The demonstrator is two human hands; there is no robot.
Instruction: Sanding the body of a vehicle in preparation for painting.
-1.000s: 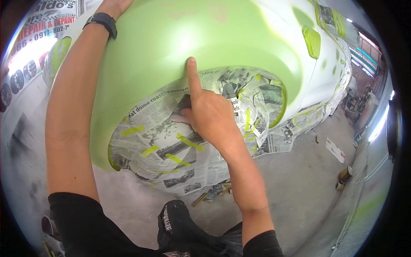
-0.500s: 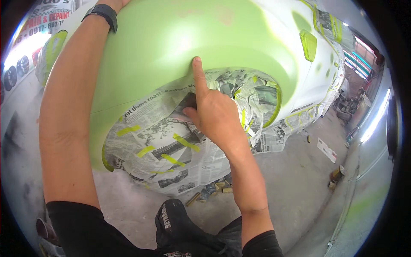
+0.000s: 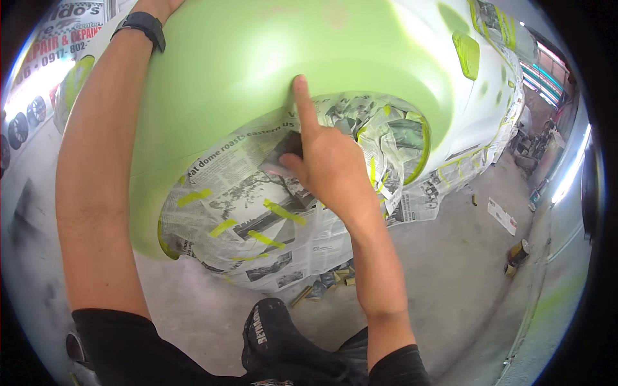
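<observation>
My left hand is at the top edge against the pale green painted car panel, its fingers mostly out of frame; a dark watch is on that wrist. My right hand has its index finger stretched out, its tip on the green panel just above the wheel arch. Its thumb and curled fingers hold a dark flat piece, perhaps an abrasive sheet. Crumpled newspaper with yellow-green tape covers the wheel opening below.
The masked car body continues to the right. Scraps lie under the wheel, a can and a paper sheet on the floor at right. Clutter stands farther back. A banner hangs at upper left. My shoe shows below.
My right fingertip has moved slightly right and up along the panel, with the dark piece moving along. My left forearm sits a little farther left in view.
</observation>
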